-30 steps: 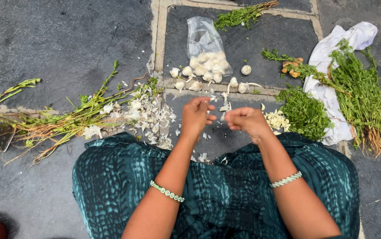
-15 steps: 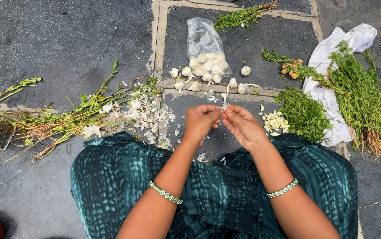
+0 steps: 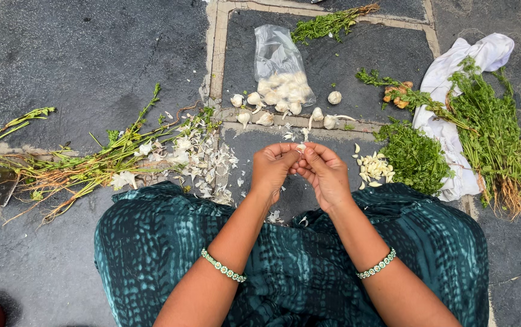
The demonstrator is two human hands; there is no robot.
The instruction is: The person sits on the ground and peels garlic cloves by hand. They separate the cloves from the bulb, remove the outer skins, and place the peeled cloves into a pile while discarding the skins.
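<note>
A dark stone pavement (image 3: 79, 54) carries everything, and a teal patterned skirt (image 3: 297, 266) spreads across its near edge. On the right, rooted green herbs (image 3: 491, 130) lie over a white cloth (image 3: 454, 130), with a mound of picked leaves (image 3: 415, 157) beside it; on the left, stripped stems (image 3: 85, 163) trail next to a drift of papery skins (image 3: 203, 163). A clear plastic bag (image 3: 280, 75) holds whole garlic, with loose cloves (image 3: 266, 109) at its mouth and a small pile of peeled cloves (image 3: 374, 168) just right of the hands. The left hand (image 3: 272, 169) and right hand (image 3: 327, 175) meet fingertip to fingertip, both pinched on one garlic clove (image 3: 300, 147) held above the lap. The step in hand looks like peeling; whether the skin has already split is too small to tell. The next move likely calls for a thumbnail catching the skin's edge while the other hand grips the clove firmly.
</note>
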